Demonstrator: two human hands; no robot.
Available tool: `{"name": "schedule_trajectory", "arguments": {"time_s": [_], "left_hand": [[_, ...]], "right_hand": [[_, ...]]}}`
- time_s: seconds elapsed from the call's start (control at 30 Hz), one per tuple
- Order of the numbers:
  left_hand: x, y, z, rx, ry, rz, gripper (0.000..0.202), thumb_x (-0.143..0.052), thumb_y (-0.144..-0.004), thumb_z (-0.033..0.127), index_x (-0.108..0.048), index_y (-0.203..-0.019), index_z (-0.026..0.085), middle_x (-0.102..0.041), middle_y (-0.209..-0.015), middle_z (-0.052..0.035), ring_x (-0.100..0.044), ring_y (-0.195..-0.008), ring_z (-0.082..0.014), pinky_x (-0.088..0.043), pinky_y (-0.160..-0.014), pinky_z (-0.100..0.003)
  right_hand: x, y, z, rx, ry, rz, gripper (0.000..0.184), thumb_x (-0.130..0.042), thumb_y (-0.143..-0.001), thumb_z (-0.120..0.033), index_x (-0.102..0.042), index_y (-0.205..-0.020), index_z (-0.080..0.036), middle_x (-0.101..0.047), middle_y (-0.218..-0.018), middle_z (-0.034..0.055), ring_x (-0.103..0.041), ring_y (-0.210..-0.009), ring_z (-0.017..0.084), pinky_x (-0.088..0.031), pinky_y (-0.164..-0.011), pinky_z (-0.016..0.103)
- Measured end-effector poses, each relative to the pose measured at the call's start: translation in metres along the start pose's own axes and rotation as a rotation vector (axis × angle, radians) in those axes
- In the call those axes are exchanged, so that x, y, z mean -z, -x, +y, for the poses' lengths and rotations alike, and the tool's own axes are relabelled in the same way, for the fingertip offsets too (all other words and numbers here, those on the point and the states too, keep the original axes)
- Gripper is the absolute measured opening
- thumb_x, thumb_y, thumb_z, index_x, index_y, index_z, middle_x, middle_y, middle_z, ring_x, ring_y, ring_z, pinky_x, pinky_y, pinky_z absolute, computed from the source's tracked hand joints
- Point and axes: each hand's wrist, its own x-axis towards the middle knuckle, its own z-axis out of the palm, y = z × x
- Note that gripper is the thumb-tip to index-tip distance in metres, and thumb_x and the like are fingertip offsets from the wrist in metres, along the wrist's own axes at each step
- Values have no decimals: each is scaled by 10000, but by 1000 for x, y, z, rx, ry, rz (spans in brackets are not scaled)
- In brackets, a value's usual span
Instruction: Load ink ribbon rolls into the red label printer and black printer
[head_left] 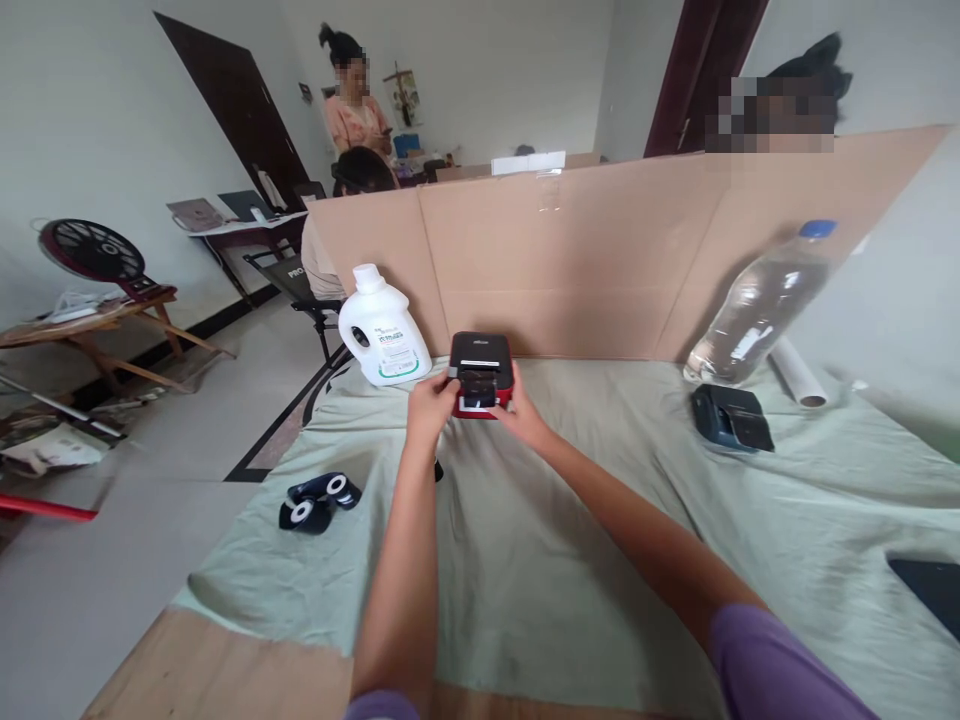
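Observation:
A small red and black label printer [481, 362] stands on the pale green cloth [570, 560] near the cardboard wall. My left hand [431, 407] is closed on the printer's front left corner. My right hand [523, 413] grips its front right side. Both arms reach straight forward over the cloth. The printer's front opening shows a white strip between my hands.
A white detergent jug [382, 330] stands left of the printer. Dark label rolls [319, 500] lie at the left. A second dark printer [731, 416], a clear water bottle [761, 305] and a paper tube [799, 372] are on the right. Cardboard wall [600, 260] behind; people beyond it.

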Motion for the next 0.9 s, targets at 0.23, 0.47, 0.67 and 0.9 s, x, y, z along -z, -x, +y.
{"name": "schedule_trajectory", "arguments": {"time_s": [0.23, 0.47, 0.67, 0.9], "left_hand": [[-76, 117, 49, -217, 266, -177, 357, -601, -927, 322, -717, -1237, 187, -669, -1339, -111, -604, -1287, -264, -438, -1150, -423], [-76, 196, 18, -113, 274, -278, 478, -563, -975, 351, -571, -1430, 202, -508, -1522, -103, -460, -1432, -274, -362, -1221, -444], [-76, 202, 1, -130, 279, -258, 477, -546, -984, 323, -546, -1450, 221, -493, -1536, -90, -453, -1438, -258, -362, -1222, -432], [-80, 205, -7, -65, 337, -227, 533, -589, -957, 365, -525, -1461, 205, -559, -1474, -130, -553, -1348, -277, -476, -1131, -427]], "right_hand": [[123, 126, -45, -9, 507, 64, 954, -602, -923, -461, 1, -1627, -236, -214, -1667, 162, -302, -1487, 401, -317, -1177, 626], [111, 210, -59, -102, 546, 78, 983, -601, -921, -376, 89, -1619, -322, -291, -1643, 116, -424, -1424, 384, -448, -1121, 572], [107, 208, -58, -75, 567, 51, 967, -597, -917, -289, 56, -1629, -270, -288, -1641, 145, -448, -1389, 361, -439, -1102, 585], [110, 206, -56, -64, 558, 69, 1008, -662, -879, -307, 11, -1628, -308, -359, -1597, 141, -424, -1412, 352, -433, -1100, 590]]}}
